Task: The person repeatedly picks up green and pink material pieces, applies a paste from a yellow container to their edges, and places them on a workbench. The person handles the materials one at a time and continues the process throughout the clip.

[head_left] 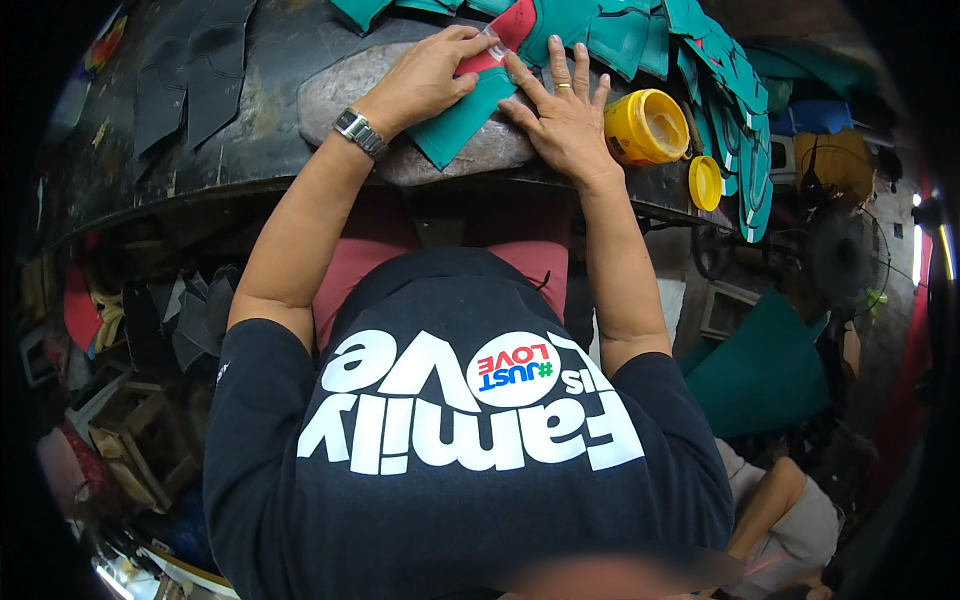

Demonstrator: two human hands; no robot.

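A green cut piece of sheet material (pixel 460 122) lies across a smooth grey stone slab (pixel 340 92), with a red section (pixel 515 27) at its far end. My left hand (pixel 425 82), wearing a wristwatch, has its fingers closed at the red part. At those fingertips is a small whitish, see-through strip (pixel 492 44). My right hand (pixel 570 125) rests flat with fingers spread, the thumb and index finger beside the strip and the green edge. Close to its right stands a tilted open yellow tub (pixel 628 128) holding a tan substance.
A round yellow lid (pixel 705 183) sits at the dark table's (pixel 90 165) right edge. Several green pieces (pixel 720 85) overlap along the far and right side. Dark grey pieces (pixel 215 75) lie at the left. A seated person (pixel 785 510) is behind me, lower right.
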